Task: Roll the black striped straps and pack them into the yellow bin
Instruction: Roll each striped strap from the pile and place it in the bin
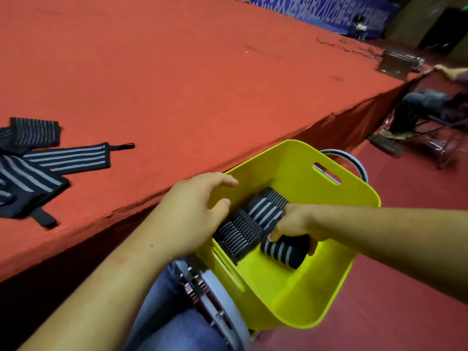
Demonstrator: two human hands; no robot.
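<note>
The yellow bin (336, 219) sits beside the red platform, right of my knee. Inside it several rolled black striped straps (253, 221) lie in a row along the left wall. My right hand (293, 224) reaches into the bin and grips one more rolled strap (283, 252), which lies on the bin floor next to the row. My left hand (195, 211) hovers over the bin's left rim with fingers spread and relaxed, holding nothing. Several unrolled striped straps (45, 168) lie flat in a loose pile on the platform at far left.
The red carpeted platform (190, 84) stretches away to the left and back, its edge running diagonally past the bin. A white round stool frame (217, 302) is under the bin. At far right a seated person's legs (415, 110) and a metal box (397, 63) are visible.
</note>
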